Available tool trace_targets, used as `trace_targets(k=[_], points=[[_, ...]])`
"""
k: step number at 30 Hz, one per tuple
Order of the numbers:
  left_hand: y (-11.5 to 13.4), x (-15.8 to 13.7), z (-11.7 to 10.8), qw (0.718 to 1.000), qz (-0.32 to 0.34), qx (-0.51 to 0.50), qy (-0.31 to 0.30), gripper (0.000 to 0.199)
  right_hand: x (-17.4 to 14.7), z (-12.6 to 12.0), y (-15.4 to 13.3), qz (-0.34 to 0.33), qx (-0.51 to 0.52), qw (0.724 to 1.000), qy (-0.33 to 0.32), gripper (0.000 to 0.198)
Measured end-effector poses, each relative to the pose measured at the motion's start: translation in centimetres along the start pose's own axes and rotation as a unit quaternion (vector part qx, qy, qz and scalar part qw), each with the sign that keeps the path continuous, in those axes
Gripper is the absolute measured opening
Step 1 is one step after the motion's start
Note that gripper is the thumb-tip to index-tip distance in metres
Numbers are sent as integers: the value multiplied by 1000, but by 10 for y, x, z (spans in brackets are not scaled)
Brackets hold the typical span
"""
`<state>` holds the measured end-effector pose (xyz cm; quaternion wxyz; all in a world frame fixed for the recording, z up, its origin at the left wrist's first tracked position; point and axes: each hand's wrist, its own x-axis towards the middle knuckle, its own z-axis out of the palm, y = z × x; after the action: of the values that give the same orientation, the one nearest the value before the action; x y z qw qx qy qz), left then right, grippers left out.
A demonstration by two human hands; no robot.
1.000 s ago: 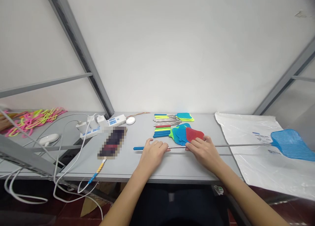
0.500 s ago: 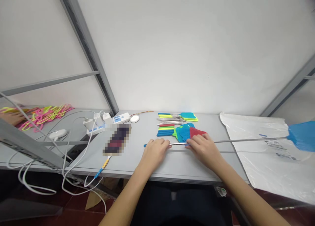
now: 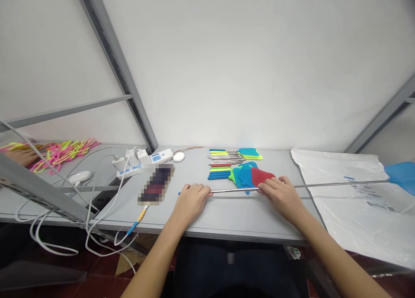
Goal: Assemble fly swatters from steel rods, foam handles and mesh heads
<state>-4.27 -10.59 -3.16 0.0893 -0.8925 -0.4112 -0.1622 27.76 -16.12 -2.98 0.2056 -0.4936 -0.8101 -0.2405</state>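
Note:
A long fly swatter (image 3: pixel 343 184) lies level across the bench, with a thin metal telescopic shaft and a blue mesh head at the far right. My left hand (image 3: pixel 193 203) is closed around its blue handle end, which mostly hides under the fingers. Farther along, my right hand (image 3: pixel 281 195) grips the shaft. Just behind the shaft lie loose mesh swatter heads, a blue one (image 3: pixel 245 177) and a red one (image 3: pixel 261 177) among them. Several coloured handles (image 3: pixel 219 173) and metal rods (image 3: pixel 223 158) sit in rows left of them, with further swatter heads (image 3: pixel 249 153) at the back.
A white plastic bag (image 3: pixel 350 203) covers the bench's right side. At left are a power strip (image 3: pixel 162 155), a blurred phone-like object (image 3: pixel 157 184), white cables (image 3: pixel 90 246) and a metal frame post (image 3: pixel 123 73). Beyond it, another person's hand (image 3: pixel 24 156) touches pink and yellow cords (image 3: pixel 66 154).
My hands have moved farther apart along the swatter, the left leftward and the right rightward. Its handle end now reaches farther left and its blue head farther right, so the shaft is longer.

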Motion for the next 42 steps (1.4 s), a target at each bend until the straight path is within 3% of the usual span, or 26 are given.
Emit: trace_targets(k=[10,20,28,42], points=[[-3,6,-1,997,-37,-23,59,24,16,-3,-14,7,19,999,31,16],[-36,-1,2,981,-93,25,170,15,-2,17,6,34,33,997,56,15],[-32,19,5,966,-161,35,201,6,-1,17,13,97,47,991,77,17],[-54,16,19,955,-202,20,218,18,7,32,16,180,27,980,80,20]])
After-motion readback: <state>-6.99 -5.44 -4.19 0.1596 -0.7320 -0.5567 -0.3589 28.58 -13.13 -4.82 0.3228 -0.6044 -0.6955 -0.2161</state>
